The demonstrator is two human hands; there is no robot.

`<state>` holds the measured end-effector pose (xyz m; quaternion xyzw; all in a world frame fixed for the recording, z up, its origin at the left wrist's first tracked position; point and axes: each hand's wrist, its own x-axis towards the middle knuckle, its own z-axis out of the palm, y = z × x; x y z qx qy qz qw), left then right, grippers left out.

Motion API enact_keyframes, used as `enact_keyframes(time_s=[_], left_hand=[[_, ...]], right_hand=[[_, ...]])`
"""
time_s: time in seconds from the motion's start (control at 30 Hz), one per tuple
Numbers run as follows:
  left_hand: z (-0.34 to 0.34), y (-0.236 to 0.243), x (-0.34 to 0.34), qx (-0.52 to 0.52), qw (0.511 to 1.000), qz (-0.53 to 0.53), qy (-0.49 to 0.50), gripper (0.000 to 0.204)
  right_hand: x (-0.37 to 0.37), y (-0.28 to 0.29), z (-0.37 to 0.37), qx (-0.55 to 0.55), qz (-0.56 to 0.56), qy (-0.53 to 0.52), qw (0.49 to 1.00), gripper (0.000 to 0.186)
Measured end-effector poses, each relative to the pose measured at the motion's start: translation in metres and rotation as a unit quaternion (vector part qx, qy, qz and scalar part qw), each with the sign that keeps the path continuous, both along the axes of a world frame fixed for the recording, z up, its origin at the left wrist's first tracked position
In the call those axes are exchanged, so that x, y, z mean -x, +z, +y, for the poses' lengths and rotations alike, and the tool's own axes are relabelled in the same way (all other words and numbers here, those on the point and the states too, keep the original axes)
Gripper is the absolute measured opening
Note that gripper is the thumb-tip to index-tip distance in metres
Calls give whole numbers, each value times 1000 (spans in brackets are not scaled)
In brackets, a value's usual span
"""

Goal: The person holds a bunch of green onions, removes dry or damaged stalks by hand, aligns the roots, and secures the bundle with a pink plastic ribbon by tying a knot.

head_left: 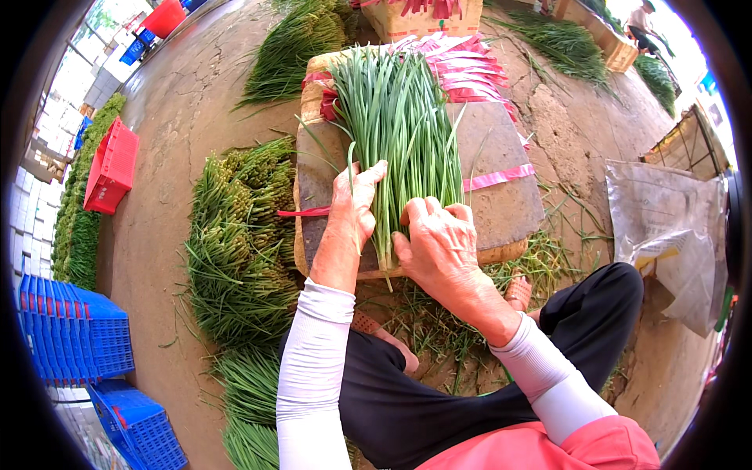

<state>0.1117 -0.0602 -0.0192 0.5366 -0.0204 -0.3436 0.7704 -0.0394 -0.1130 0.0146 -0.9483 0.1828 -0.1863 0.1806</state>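
A thick bunch of garlic chives point(399, 133) lies lengthwise on a low, dark-topped work block point(501, 145), leaf ends away from me and stems toward me. My left hand point(354, 205) is closed against the left side of the bunch, forefinger lying over the leaves. Around the lower right of the stems, my right hand point(440, 239) is curled with knuckles up; its fingertips are partly hidden. A pink ribbon point(501, 178) crosses the block under the chives, its two ends showing on either side. More pink ribbons point(470, 66) are heaped at the block's far edge.
Tied chive bundles point(243, 235) are piled left of the block, with another pile point(301, 47) beyond. A cardboard box point(423, 19) stands behind. Blue crates point(74, 329) and a red crate point(112, 166) stand far left. A plastic sack point(666, 227) hangs right. Another person point(641, 27) sits far right.
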Motion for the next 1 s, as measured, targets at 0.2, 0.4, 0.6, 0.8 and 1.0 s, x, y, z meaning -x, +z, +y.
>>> enact_keyframes(time_s=[0.2,0.4,0.6,0.8,1.0], left_hand=[[-4,4,0,2,999,52,1,20],[-2,-9,-5,20,998,62,9,23],[-10,-1,1,4,998,59,16,22],[-7,-2,2,-13,1000,21,-10,25],[-4,5,2,-33,999,37,2,27]], right_hand=[[1,1,-7,-6,-96,35,995,10],[0,0,3,5,-26,10,1000,15],[-6,-13,-7,16,-3,-12,1000,14],[-4,-15,-17,-68,-56,-13,996,12],[-1,-14,-19,-94,-76,9,993,11]])
